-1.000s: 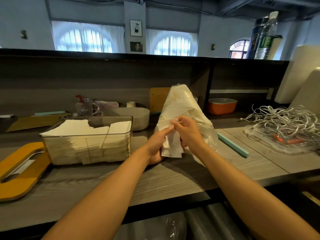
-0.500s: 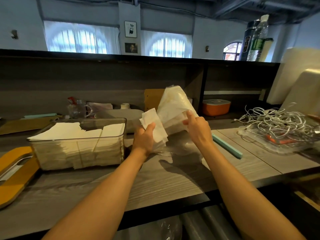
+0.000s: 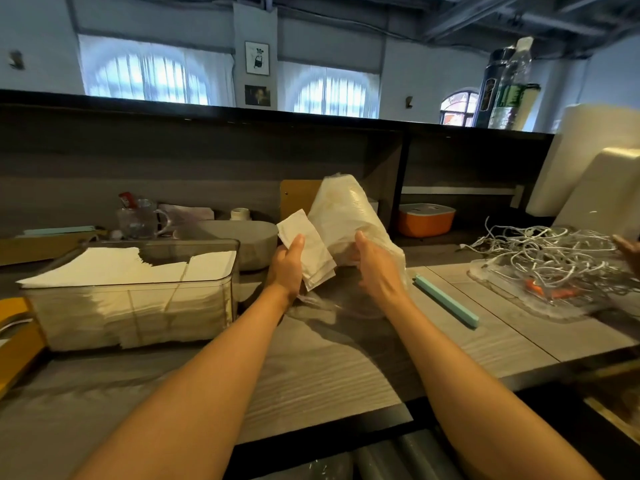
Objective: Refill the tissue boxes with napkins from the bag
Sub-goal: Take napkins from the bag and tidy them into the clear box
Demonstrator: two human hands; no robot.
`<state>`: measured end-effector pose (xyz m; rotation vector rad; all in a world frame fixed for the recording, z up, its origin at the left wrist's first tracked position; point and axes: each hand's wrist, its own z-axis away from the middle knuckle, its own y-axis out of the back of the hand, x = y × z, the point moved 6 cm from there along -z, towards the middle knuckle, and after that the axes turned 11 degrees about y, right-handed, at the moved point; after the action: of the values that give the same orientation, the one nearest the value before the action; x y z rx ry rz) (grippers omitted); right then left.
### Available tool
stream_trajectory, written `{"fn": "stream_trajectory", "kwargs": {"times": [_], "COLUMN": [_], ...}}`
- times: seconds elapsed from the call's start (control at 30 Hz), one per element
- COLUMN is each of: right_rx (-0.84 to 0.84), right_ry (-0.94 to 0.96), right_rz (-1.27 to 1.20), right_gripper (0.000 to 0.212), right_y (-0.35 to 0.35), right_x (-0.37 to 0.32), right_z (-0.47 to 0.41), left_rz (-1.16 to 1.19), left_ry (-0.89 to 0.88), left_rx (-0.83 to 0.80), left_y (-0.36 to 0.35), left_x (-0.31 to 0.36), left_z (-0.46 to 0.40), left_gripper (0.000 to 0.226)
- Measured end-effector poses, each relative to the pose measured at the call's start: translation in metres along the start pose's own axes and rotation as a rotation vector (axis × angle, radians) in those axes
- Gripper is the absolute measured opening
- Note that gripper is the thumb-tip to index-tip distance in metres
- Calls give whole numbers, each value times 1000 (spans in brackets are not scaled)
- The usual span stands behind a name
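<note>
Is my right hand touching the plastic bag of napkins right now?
Touching. The head view shows the right hand against the plastic bag, fingers on its side.

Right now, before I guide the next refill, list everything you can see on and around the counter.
napkins: small stack, white, in the left hand
bag: one, clear plastic, upright mid-counter
tissue box: one, clear, left, nearly full of napkins
grey tub: one, behind the box
glass mug: one, clear, back left
orange container: one, in the shelf recess
teal stick: one, right of the bag
cables: a tangle, white, in a clear tray at right
bottles: two, one dark and one clear, top ledge
yellow board: one, far left edge
left hand: holds the napkins
right hand: grips the bag
</note>
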<state>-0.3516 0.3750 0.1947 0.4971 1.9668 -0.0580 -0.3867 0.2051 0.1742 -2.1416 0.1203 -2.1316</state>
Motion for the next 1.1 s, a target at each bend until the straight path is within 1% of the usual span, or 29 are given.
{"fn": "stream_trajectory", "kwargs": {"times": [0.07, 0.13, 0.27, 0.3, 0.37, 0.43, 0.5, 0.57, 0.63, 0.7, 0.77, 0.87, 0.93, 0.97, 1.07, 1.1], "right_rx": [-26, -55, -25, -16, -9, -1, 36, 86, 152, 218, 243, 182, 83, 16, -154, -189], "right_ry": [-139, -230, -422, -449, -474, -466, -428, -335, -192, -54, 56, 253, 333, 353, 367, 392], "right_rz": [-223, -375, -664, -723, -722, -587, -376, -215, -165, -180, -188, -191, -150, -107, 2, 20], "right_gripper": [51, 57, 71, 69, 51, 34, 33, 31, 29, 24, 20, 26, 17, 17, 38, 40], "right_y": [-9, -16, -25, -26, -26, -22, -12, 0, 9, 16, 20, 19, 10, 4, -7, -9], "right_x": [12, 19, 25, 25, 23, 22, 19, 7, -2, -11, -19, -29, -32, -34, -46, -54], "right_z": [-7, -7, -4, -6, -6, -5, -1, 3, 6, 9, 9, 4, -4, -7, -17, -19], "left_rz": [38, 47, 46, 41, 23, 3, -6, -20, -20, -35, -53, -38, -21, -10, 36, 60], "left_ry": [16, 29, 9, 7, 0, -11, -21, -28, -32, -22, -20, -3, 2, 9, 18, 14], "left_rx": [-23, -36, -71, -87, -136, -148, -145, -149, -151, -155, -170, -171, -159, -151, -113, -92], "left_y": [0, 1, -2, -4, -7, -8, -9, -9, -8, -8, -10, -11, -10, -9, -6, -4], "left_x": [-2, -5, -7, -8, -10, -9, -7, -7, -7, -8, -8, -7, -8, -9, -6, -5], "left_z": [-7, -11, -14, -13, -12, -10, -7, -5, -3, -1, 1, 3, 2, 2, 5, 5], "left_gripper": [40, 43, 39, 39, 40, 32, 24, 23, 23, 24, 22, 19, 20, 20, 32, 38]}}
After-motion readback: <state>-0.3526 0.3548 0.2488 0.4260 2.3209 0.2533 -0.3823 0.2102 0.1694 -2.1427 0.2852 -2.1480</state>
